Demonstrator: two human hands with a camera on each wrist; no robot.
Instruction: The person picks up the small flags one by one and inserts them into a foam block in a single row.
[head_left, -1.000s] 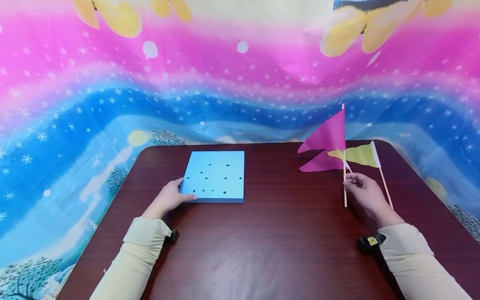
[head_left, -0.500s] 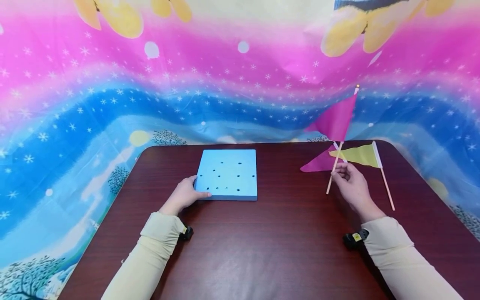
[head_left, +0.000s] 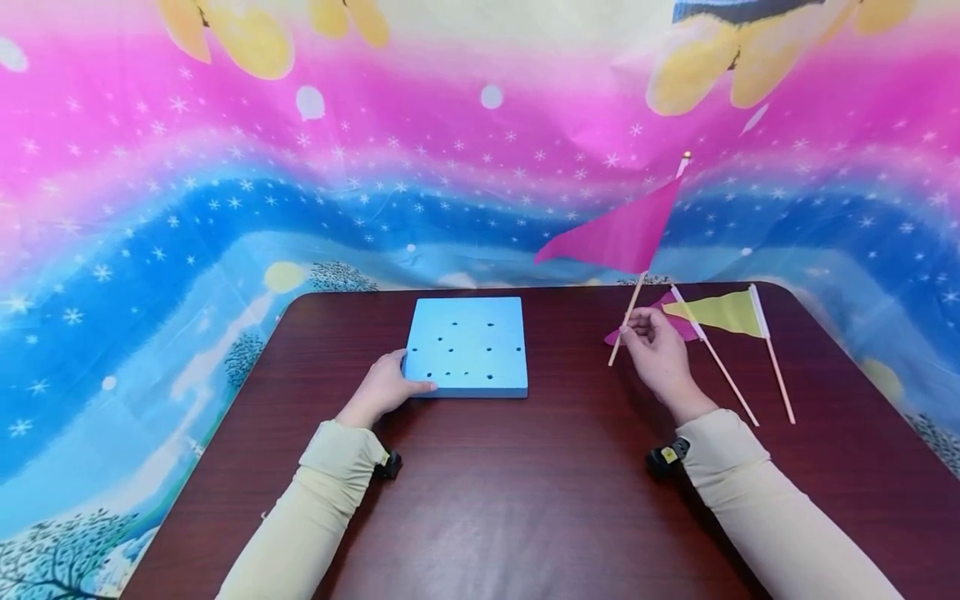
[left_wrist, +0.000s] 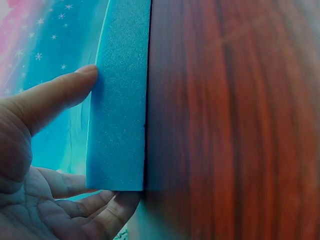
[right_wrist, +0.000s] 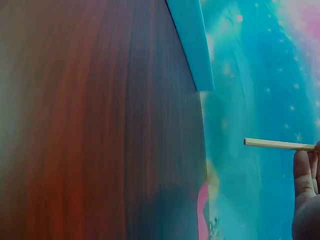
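Note:
My left hand (head_left: 382, 387) grips the near left corner of a light blue board (head_left: 495, 321) with several small holes in its top. In the left wrist view, the thumb lies at the upper edge of the board's side (left_wrist: 118, 110) and the fingers reach round its end. My right hand (head_left: 658, 354) pinches the wooden stick of a pink pennant flag (head_left: 626, 229) low down, between thumb and fingers. This flag is raised and leans right, its cloth pointing left. The right wrist view shows the stick's bare lower end (right_wrist: 265, 143) away from the tabletop.
A yellow pennant flag (head_left: 727, 312) lies on the dark wooden table (head_left: 525, 500) at the right. Beside it lies a second pink pennant flag (head_left: 682, 327), its cloth partly covered by the yellow one and my right hand. A patterned cloth backdrop (head_left: 450, 192) hangs behind the table.
The blue board has slid right along with my left hand. My right hand has carried the raised pink flag left and upward, its stick now tilting rightward at the top.

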